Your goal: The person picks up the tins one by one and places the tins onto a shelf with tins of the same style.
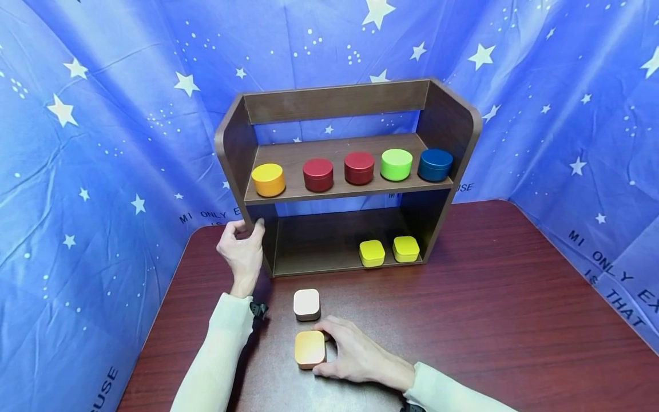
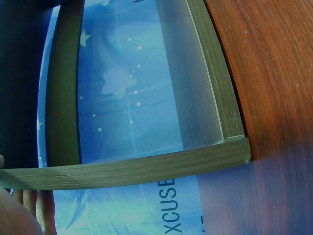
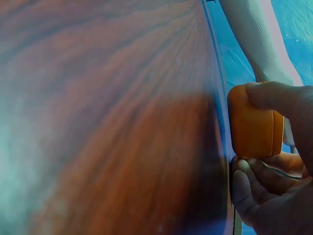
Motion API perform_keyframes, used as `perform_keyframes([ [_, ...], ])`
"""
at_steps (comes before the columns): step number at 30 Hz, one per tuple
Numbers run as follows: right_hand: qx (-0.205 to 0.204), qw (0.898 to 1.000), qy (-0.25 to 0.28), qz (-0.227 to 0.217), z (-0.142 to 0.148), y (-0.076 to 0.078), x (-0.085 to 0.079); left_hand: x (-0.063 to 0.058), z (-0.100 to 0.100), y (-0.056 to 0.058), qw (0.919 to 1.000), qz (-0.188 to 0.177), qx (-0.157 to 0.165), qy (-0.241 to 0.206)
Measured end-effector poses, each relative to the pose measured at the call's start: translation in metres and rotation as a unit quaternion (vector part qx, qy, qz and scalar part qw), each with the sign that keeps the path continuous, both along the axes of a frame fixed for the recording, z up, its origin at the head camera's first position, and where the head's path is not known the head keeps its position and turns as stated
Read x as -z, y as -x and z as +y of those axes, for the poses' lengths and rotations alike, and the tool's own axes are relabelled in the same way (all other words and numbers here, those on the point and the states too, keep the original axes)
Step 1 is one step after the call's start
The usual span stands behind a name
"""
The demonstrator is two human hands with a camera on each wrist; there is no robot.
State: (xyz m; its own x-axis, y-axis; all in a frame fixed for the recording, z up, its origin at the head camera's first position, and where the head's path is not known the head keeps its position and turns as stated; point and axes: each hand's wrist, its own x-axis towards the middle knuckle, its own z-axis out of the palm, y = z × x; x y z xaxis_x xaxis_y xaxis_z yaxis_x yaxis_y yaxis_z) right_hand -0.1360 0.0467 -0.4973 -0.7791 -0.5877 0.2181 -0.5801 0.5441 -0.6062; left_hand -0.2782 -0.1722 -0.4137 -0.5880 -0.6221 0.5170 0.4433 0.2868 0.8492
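My left hand [image 1: 241, 256] grips the left side panel of a dark brown wooden shelf [image 1: 329, 195], thumb on the inner face. In the left wrist view its fingers [image 2: 45, 211] lie past the panel edge [image 2: 122, 171]. My right hand [image 1: 362, 355] pinches a square orange tin [image 1: 310, 349] with rounded corners, near the front of the table. The right wrist view shows the thumb on one side of the orange tin [image 3: 252, 125] and fingers on the other. Just behind it sits a similar square tin with a pale, whitish lid [image 1: 306, 303].
The upper shelf bears round tins: an orange-yellow one [image 1: 269, 180], two dark red ones [image 1: 318, 175], a green one [image 1: 396, 165] and a blue one [image 1: 435, 165]. Two yellow square tins [image 1: 372, 253] stand at the lower right. Blue starry cloth [image 1: 128, 114] surrounds the reddish-brown table [image 1: 489, 309].
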Motion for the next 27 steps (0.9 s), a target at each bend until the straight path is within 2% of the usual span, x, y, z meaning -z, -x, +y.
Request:
perform_keyframes([
  [5,0.007,1.000,0.012,-0.006,0.006,-0.001,-0.002,0.000,0.001,0.000,1.0000,0.000,-0.003,0.002],
  [14,0.031,0.999,0.018,0.011,0.020,-0.001,-0.007,-0.001,0.001,-0.001,1.0000,-0.004,-0.005,0.007],
  [27,0.092,0.995,0.020,0.021,0.043,0.013,-0.017,0.001,0.001,0.000,0.9999,-0.012,-0.006,0.003],
])
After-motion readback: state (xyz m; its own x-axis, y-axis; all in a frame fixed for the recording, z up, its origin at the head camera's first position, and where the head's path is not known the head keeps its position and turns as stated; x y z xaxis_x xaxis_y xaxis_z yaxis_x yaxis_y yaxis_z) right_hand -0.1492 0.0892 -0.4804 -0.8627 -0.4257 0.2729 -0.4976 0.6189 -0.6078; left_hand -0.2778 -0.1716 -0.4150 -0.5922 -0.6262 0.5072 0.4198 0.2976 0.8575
